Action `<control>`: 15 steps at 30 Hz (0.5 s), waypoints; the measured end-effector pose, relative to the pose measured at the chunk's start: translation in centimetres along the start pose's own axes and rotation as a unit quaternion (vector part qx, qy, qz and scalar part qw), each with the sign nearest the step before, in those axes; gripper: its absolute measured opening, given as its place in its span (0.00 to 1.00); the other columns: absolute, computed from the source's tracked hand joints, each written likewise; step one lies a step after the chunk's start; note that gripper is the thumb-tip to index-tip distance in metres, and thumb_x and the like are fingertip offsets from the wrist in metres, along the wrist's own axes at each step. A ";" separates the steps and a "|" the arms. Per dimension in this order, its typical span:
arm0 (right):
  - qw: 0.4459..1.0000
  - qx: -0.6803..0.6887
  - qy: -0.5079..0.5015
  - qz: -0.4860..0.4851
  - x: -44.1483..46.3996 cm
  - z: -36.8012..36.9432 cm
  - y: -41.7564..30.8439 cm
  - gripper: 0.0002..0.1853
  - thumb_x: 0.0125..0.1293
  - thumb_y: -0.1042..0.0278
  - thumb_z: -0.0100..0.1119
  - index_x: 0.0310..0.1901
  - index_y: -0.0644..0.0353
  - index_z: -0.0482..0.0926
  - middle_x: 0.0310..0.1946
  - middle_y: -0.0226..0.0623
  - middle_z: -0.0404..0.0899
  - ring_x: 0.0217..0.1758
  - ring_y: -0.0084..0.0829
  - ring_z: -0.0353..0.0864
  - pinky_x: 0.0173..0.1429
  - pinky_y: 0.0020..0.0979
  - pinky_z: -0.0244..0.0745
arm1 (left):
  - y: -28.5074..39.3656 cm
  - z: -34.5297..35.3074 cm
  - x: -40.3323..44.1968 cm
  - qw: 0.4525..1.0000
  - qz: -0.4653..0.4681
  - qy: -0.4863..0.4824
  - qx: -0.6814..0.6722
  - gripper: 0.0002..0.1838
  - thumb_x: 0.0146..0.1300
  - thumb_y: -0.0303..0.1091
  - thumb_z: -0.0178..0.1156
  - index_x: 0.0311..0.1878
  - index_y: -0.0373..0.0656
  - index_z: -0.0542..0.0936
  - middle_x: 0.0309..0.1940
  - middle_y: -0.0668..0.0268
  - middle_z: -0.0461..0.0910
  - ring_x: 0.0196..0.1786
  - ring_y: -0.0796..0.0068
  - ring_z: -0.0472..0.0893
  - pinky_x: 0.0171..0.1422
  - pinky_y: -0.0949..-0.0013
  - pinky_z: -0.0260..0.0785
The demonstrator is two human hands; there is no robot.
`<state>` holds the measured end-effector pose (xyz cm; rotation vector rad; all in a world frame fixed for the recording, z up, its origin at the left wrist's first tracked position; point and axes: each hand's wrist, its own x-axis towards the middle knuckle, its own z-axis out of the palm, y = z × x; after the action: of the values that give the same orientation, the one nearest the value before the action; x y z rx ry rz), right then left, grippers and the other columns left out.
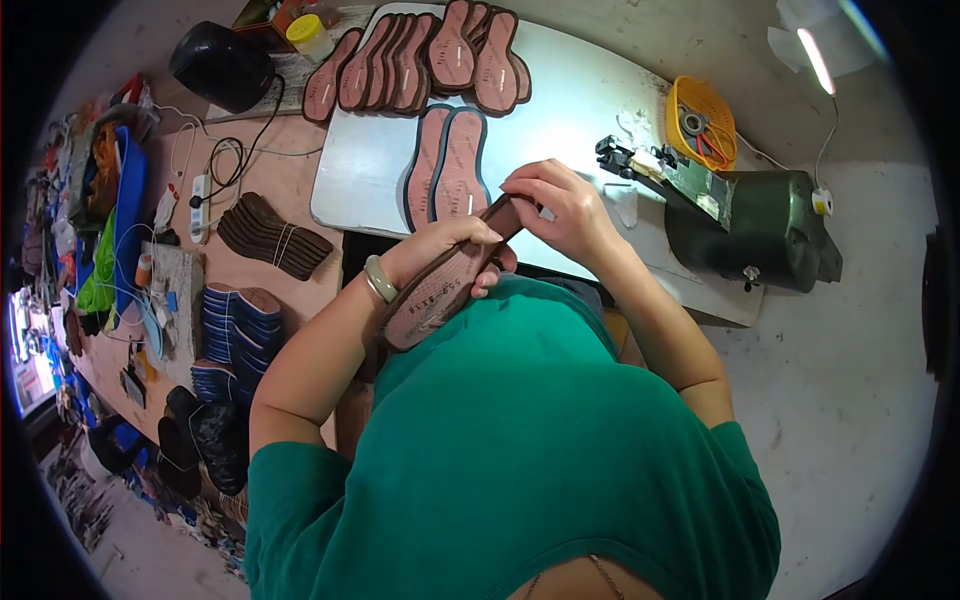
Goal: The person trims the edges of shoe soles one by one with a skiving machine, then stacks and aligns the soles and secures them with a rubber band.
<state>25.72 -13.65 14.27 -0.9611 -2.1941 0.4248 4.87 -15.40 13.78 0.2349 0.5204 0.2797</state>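
— Able to read anything on the pink insole?
— Only in part. Marked near one end with dark characters, upside down from here and too unclear to spell out. Printed further along in finer rows, too small to read, much like the pair of insoles on the white table.
— Held how?
— Wrapped across the middle by the left hand, thumb over the top, fingertips curled round the side. Pinched at the upper end between thumb and fingers of the right hand.
— And placed where?
— Slantwise before the green shirt, reaching up past the table's near edge. Well apart from the green machine on the right, with white tabletop between.
— Crowded elsewhere?
— Lined at the far edge with insole stacks; bounded at the far right by a yellow basket. Flanked on the left by a tied brown bundle and a power strip.
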 end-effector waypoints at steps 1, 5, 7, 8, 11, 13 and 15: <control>1.000 0.011 0.010 0.016 0.0 0.1 0.2 0.09 0.49 0.80 0.63 0.34 0.62 0.80 0.34 0.35 0.80 0.38 0.35 0.80 0.39 0.32 0.78 | 0.1 0.1 0.3 1.000 0.000 0.002 -0.001 0.14 0.66 0.36 0.48 0.49 0.37 0.67 0.35 0.60 0.76 0.26 0.75 0.75 0.30 0.71 0.72; 0.996 -0.090 0.008 -0.002 -0.9 0.6 0.8 0.08 0.48 0.76 0.62 0.32 0.61 0.78 0.33 0.34 0.78 0.37 0.34 0.79 0.41 0.33 0.77 | -0.1 -0.1 1.5 0.999 -0.011 0.027 0.030 0.13 0.66 0.36 0.48 0.48 0.40 0.66 0.35 0.60 0.75 0.26 0.76 0.74 0.29 0.72 0.71; 0.995 -0.097 -0.008 -0.012 -1.1 0.2 1.2 0.08 0.48 0.76 0.61 0.33 0.61 0.78 0.33 0.34 0.78 0.37 0.34 0.79 0.40 0.33 0.77 | -0.3 -0.5 2.3 0.999 -0.034 0.015 0.000 0.13 0.66 0.37 0.48 0.49 0.41 0.65 0.34 0.60 0.75 0.25 0.77 0.72 0.28 0.73 0.70; 0.994 -0.102 -0.025 -0.024 -1.2 -0.1 1.5 0.09 0.48 0.77 0.61 0.34 0.62 0.78 0.33 0.34 0.78 0.36 0.35 0.79 0.40 0.33 0.77 | -0.4 -0.6 2.5 0.999 -0.046 0.009 -0.015 0.13 0.66 0.37 0.49 0.49 0.42 0.65 0.34 0.61 0.75 0.24 0.78 0.71 0.27 0.74 0.69; 0.989 -0.105 -0.075 -0.065 -1.1 -1.0 2.6 0.09 0.48 0.77 0.60 0.34 0.62 0.77 0.33 0.34 0.77 0.35 0.35 0.79 0.40 0.33 0.77 | -0.3 -0.4 2.8 0.996 -0.086 0.015 -0.015 0.12 0.66 0.37 0.49 0.49 0.43 0.64 0.34 0.61 0.74 0.23 0.79 0.70 0.26 0.75 0.67; 0.976 -0.102 -0.144 -0.125 -0.7 -2.0 3.4 0.10 0.48 0.76 0.60 0.35 0.62 0.77 0.34 0.34 0.77 0.35 0.35 0.79 0.41 0.33 0.77 | -0.4 -0.3 3.0 0.994 -0.109 0.015 -0.015 0.12 0.66 0.37 0.49 0.49 0.43 0.64 0.34 0.61 0.74 0.23 0.80 0.69 0.25 0.76 0.66; 0.972 -0.109 -0.151 -0.140 0.2 -2.5 4.3 0.09 0.50 0.76 0.60 0.36 0.62 0.78 0.34 0.34 0.77 0.35 0.34 0.79 0.41 0.33 0.77 | -0.1 -0.3 3.3 0.993 -0.116 0.016 -0.029 0.12 0.66 0.37 0.50 0.48 0.43 0.65 0.34 0.61 0.74 0.23 0.80 0.69 0.25 0.76 0.65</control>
<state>29.58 -10.61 13.83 -0.7145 -2.6521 0.2096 7.47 -14.43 12.01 0.1114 0.5658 0.0733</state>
